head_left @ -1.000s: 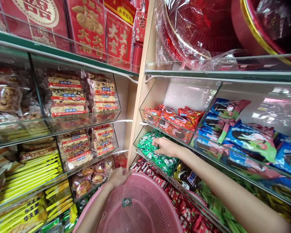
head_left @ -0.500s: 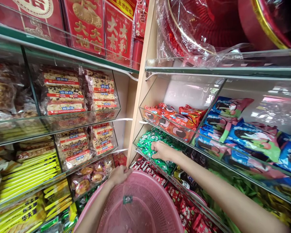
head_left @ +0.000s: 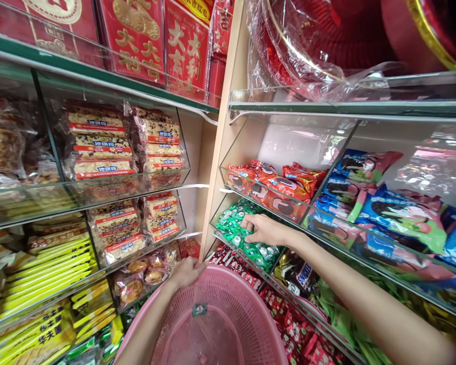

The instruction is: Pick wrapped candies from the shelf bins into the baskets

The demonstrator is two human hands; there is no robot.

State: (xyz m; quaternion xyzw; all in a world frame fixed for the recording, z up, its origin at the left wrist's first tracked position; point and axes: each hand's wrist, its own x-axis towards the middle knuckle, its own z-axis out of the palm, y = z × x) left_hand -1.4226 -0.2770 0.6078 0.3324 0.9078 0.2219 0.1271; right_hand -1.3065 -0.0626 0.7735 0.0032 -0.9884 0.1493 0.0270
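The right hand (head_left: 264, 229), lifted slightly from its dip, has its grip curled narrow on green candies (head_left: 237, 232) at 1 o'clock of the basket (head_left: 231, 296), whose 12 o'clock rim the left hand (head_left: 186, 271) keeps clasped.

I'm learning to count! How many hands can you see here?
2. The left hand holds the far rim of the pink basket; the right hand rests on the green sweets in the shelf bin. No others show.
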